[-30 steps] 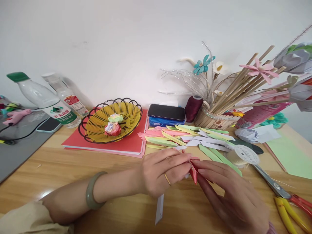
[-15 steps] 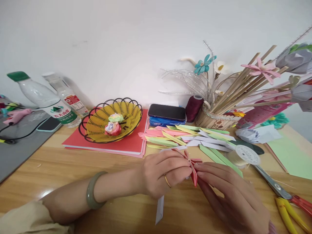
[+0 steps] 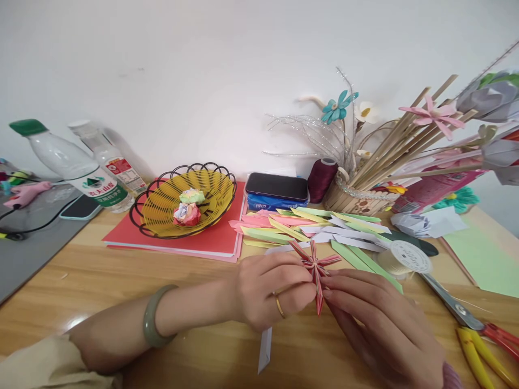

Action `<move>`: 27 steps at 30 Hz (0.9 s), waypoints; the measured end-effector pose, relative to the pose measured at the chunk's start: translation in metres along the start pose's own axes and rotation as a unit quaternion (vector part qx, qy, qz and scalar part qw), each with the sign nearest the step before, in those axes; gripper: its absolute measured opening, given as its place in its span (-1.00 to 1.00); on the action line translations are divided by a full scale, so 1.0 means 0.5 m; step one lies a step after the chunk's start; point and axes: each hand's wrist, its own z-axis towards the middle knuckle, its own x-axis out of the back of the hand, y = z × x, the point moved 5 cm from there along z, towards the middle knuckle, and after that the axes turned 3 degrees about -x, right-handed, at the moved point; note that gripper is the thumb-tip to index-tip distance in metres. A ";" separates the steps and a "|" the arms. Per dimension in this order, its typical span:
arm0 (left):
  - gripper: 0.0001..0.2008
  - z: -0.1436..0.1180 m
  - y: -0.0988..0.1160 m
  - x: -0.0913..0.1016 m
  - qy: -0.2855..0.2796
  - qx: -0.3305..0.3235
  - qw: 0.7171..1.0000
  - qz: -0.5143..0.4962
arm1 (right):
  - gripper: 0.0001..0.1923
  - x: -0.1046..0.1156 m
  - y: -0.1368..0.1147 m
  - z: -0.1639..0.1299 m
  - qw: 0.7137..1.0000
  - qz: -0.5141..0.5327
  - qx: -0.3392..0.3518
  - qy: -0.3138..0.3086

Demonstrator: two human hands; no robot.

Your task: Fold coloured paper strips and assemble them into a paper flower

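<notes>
A small red folded paper star [image 3: 315, 266] with pointed petals stands between my two hands just above the wooden table [image 3: 121, 281]. My left hand [image 3: 270, 292], with a gold ring and a green bangle on the wrist, pinches its left side. My right hand [image 3: 381, 324] grips its lower right side with the fingertips. Behind the star lies a pile of folded paper strips [image 3: 308, 229] in pink, yellow, green and white. A white folded strip [image 3: 264, 351] lies on the table under my left hand.
A yellow wire basket [image 3: 184, 202] with paper roses sits on red sheets [image 3: 211, 243]. Two water bottles [image 3: 81, 167] stand at left. A phone on a tissue pack [image 3: 277, 192], maroon thread spool [image 3: 321, 178], stick vase [image 3: 357, 197], ribbon roll [image 3: 403, 258] and scissors [image 3: 478, 329] crowd the right.
The red paper piece has spread from a tight folded bundle into an open star shape, lifted slightly higher between my fingers. Both hands stay in nearly the same place.
</notes>
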 end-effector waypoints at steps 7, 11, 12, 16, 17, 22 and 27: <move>-0.84 0.007 -0.001 0.004 0.017 -0.016 0.999 0.024 | -0.82 -0.001 -0.001 0.007 1.000 0.013 0.004 -0.003; -0.82 0.004 -0.002 0.004 0.012 -0.017 1.000 0.017 | -0.82 0.000 -0.001 0.005 1.000 0.016 0.006 -0.001; -0.82 0.003 -0.003 0.004 0.013 -0.014 1.000 0.013 | -0.82 0.001 -0.001 0.005 1.000 0.015 0.007 0.001; -0.84 0.002 -0.004 0.005 0.015 -0.021 1.000 0.006 | -0.84 0.003 -0.001 0.007 1.000 0.006 0.010 0.004; -0.85 0.001 -0.003 0.005 0.014 -0.030 0.999 0.006 | -0.85 0.003 -0.001 0.008 1.000 0.003 0.014 0.005; -0.93 -0.004 0.001 0.000 0.013 -0.072 0.997 0.001 | -0.88 0.002 -0.005 0.009 0.999 -0.021 0.044 0.004; -0.91 -0.004 0.005 -0.003 0.011 -0.095 0.995 0.001 | -0.89 -0.005 -0.008 0.005 0.997 -0.038 0.072 -0.016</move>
